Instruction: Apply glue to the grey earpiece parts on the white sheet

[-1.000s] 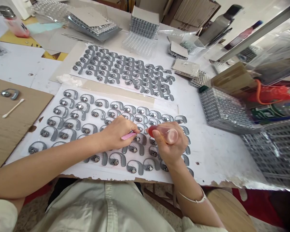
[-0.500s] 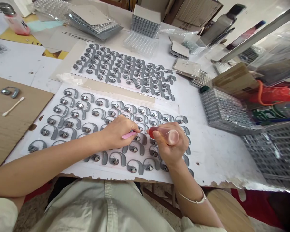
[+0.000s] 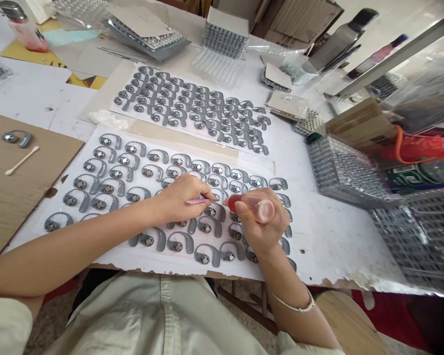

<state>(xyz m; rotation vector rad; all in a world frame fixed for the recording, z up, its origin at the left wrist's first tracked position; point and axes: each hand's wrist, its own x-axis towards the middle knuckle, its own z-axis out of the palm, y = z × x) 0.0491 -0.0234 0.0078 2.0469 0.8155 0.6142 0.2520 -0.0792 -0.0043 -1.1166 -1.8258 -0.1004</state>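
**Bright, soft light, with wide-angle stretching toward the corners**

The white surface (image 3: 336,246) is evenly lit, though the light's source cannot be seen. Only faint, soft shadows lie beneath the left hand (image 3: 181,199) and right hand (image 3: 261,222). Glare shows on the clear plastic sheeting (image 3: 422,93) near the right edge, where straight lines bow and detail softens. The middle stays sharp.
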